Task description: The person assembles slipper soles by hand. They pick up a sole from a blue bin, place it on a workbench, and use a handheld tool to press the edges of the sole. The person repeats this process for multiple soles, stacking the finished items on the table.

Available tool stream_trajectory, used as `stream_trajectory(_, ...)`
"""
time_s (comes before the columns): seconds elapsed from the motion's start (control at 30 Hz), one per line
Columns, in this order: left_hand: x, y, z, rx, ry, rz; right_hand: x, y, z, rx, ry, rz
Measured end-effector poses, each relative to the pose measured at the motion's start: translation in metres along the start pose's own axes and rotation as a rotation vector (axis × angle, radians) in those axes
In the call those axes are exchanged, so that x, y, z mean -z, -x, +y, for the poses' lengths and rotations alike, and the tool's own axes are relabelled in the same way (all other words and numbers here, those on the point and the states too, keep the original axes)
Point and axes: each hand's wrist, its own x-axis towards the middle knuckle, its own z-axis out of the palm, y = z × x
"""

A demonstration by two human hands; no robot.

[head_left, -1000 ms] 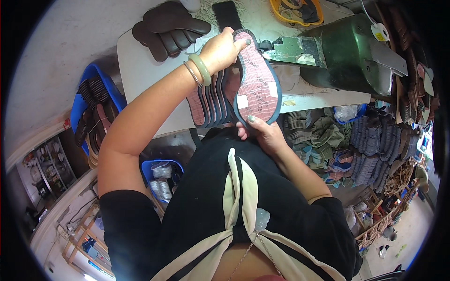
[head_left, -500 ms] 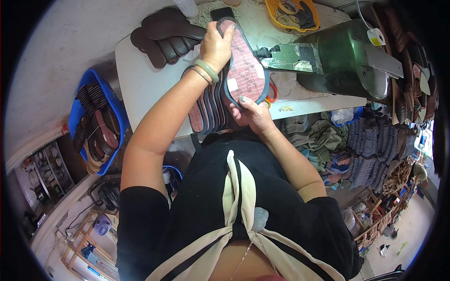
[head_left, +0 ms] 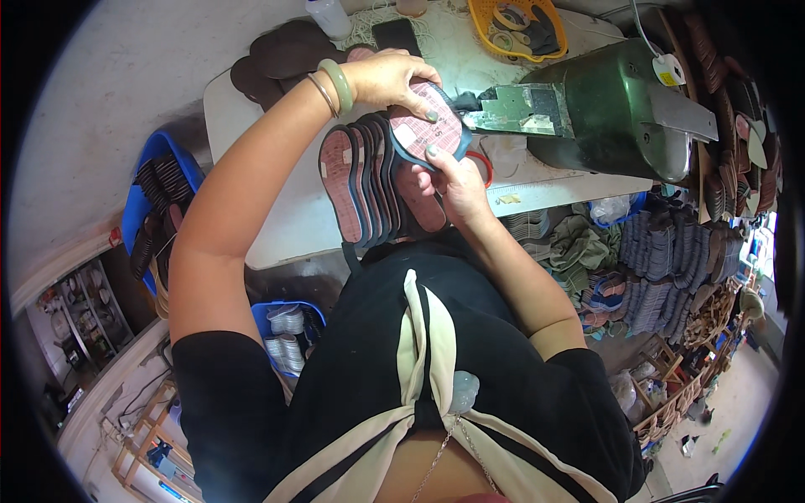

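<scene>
Holding pink sole (head_left: 444, 130) w/ both hands, up over R end of overlapping row of soles (head_left: 360, 180) on white table (head_left: 279, 226), just L of tip of machine arm (head_left: 524, 109) on green machine (head_left: 620, 92); can't tell if touching. At upper end, gripping w/ left hand (head_left: 388, 80): closed on sole by thumb on pink face and fingers curled round far edge. At lower end, pinching w/ right hand (head_left: 459, 189): closed by thumb on face near rim and fingers folded beneath; can't see full contact behind.

Prob. most at risk of losing R pinch, b/c of gripping so near rim; could then swing down from L grip onto row. Could also scrape dark rim on machine arm if shifted R, esp. w/ so little clearance. Might snag red loop (head_left: 487, 163) just beside right hand if lowered that way. Could knock row out of line if dropping L wrist, or drag lower sole (head_left: 426, 210) along if brushing past w/ R fingers. Might crease at mid if twisting hands opp. ways; can't tell current bend, b/c foreshortened and mostly covered up top.
</scene>
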Motion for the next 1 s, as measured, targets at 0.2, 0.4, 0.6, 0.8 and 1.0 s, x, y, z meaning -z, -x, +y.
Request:
stream_trajectory(0.2,-0.008,0.004,-0.013,0.032,0.393,0.005,0.012,-0.01,-0.007,-0.007,0.13,0.02)
stream_trajectory(0.4,-0.019,0.024,-0.006,0.111,0.462,0.141,0.018,-0.017,-0.014,-0.001,0.256,0.044)
stream_trajectory(0.6,-0.043,0.04,0.006,0.252,0.404,0.385,0.02,-0.022,-0.02,0.026,0.354,0.034)
stream_trajectory(0.8,-0.07,0.051,0.016,0.315,0.407,0.581,0.016,-0.022,-0.025,0.084,0.371,0.108)
stream_trajectory(1.0,-0.077,0.054,0.045,0.47,0.438,0.55,0.02,-0.017,-0.025,0.151,0.426,0.157)
